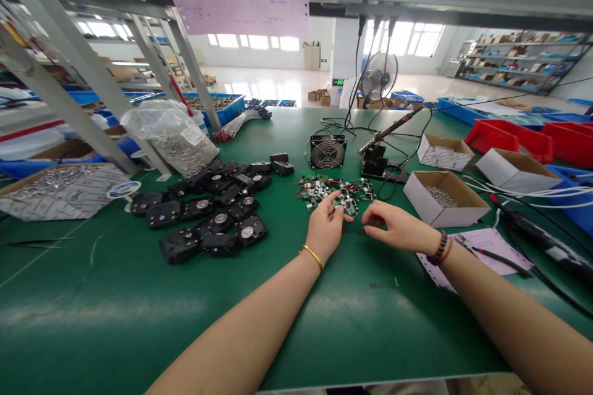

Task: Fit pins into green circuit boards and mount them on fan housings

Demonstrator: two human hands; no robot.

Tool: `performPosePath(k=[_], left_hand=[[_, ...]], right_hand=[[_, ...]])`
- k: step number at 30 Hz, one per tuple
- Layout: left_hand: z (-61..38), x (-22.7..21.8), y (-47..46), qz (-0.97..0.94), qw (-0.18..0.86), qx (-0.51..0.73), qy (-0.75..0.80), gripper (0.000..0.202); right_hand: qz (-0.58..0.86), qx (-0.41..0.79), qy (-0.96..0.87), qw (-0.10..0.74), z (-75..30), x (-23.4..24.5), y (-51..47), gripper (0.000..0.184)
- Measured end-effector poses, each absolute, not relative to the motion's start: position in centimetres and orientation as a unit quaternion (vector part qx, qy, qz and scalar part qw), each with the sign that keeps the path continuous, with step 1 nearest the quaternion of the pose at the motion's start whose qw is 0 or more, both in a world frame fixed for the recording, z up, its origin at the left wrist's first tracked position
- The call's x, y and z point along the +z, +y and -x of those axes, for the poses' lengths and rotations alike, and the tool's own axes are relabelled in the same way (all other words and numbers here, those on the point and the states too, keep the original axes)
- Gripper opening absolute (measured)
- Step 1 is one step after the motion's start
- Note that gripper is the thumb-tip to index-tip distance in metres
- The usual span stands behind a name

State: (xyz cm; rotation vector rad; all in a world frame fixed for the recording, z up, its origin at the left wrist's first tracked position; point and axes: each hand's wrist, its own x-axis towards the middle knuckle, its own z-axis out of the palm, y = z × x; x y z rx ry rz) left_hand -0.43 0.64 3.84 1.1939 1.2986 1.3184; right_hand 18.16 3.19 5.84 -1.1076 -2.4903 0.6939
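Observation:
A loose pile of small circuit boards with red and black wires [319, 188] lies mid-table. My left hand [325, 227] is at its near edge, index finger stretched over the pile and the other fingers curled in. Thin dark-red wire ends show beside those curled fingers; the rest of that wired piece is hidden. To its right, my right hand [401, 225] hovers over the table with thumb and forefinger bent and apart, and nothing shows between them. Several black plastic housings with round metal discs [217, 197] are grouped to the left of the pile.
Behind the pile stand a square fan [328, 152] and a soldering iron [393, 129] in its stand. White boxes of small parts [445, 203] are at right, near pliers [503, 262] on pink paper. A bag of metal parts [178, 139] stands left. A shelf beam crosses overhead.

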Motion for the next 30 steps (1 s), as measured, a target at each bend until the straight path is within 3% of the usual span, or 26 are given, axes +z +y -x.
performPosePath(k=[2, 4, 9, 14, 17, 25, 30], left_hand=[[0.6, 4.2, 0.7, -0.477, 0.445, 0.534, 0.538, 0.045], [0.7, 4.4, 0.7, -0.476, 0.443, 0.536, 0.54, 0.045], [0.8, 4.3, 0.7, -0.489, 0.434, 0.535, 0.536, 0.046], [0.7, 4.5, 0.8, -0.506, 0.431, 0.516, 0.54, 0.047], [0.6, 4.6, 0.7, -0.509, 0.432, 0.512, 0.541, 0.047], [0.7, 4.4, 0.5, -0.518, 0.427, 0.51, 0.538, 0.048], [0.9, 4.1, 0.6, -0.527, 0.425, 0.513, 0.527, 0.05]], right_hand=[[0.4, 0.217, -0.89, 0.015, -18.9, 7.0, 2.2, 0.024], [0.403, 0.191, -0.892, -0.075, -19.3, 8.0, 1.3, 0.023], [0.394, 0.154, -0.891, -0.165, -20.0, 10.0, -0.3, 0.017], [0.354, 0.151, -0.889, -0.247, -22.7, 10.6, -3.9, 0.025], [0.314, 0.13, -0.914, -0.223, -23.8, 9.3, -6.2, 0.025], [0.247, 0.119, -0.954, -0.124, -24.1, 6.5, -6.5, 0.007], [0.324, 0.292, -0.896, 0.083, -21.9, 7.0, -2.4, 0.008]])
